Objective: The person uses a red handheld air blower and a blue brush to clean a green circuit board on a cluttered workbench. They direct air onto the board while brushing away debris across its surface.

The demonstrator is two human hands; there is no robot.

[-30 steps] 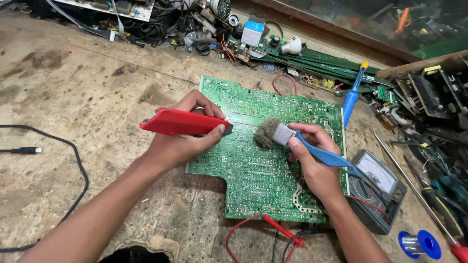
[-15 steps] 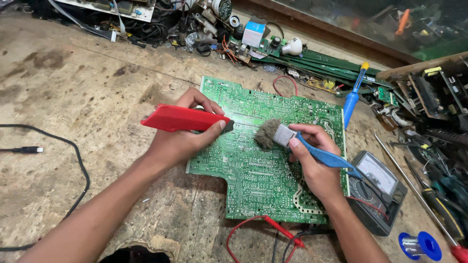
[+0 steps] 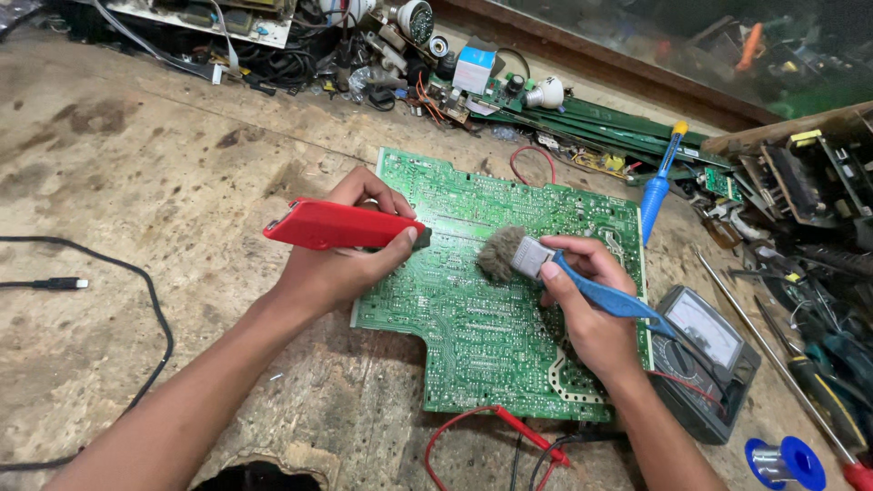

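There are two hands: the left hand point(image 3: 341, 264) and the right hand point(image 3: 591, 309). There is one big green board point(image 3: 491, 309), one red tool point(image 3: 341, 227) and one blue brush point(image 3: 546, 264). On the counter point(image 3: 136, 164) sit one meter point(image 3: 705, 350), one blue soldering iron point(image 3: 659, 182), one blue spool point(image 3: 787, 462), one light bulb point(image 3: 546, 93) and one black cable point(image 3: 55, 284).

We're at an electronics repair bench; worn wooden worktop point(image 3: 136, 164) under our hands; soldering iron point(image 3: 657, 186), analog multimeter point(image 3: 705, 350) right; scrap boards point(image 3: 600, 123) beyond.
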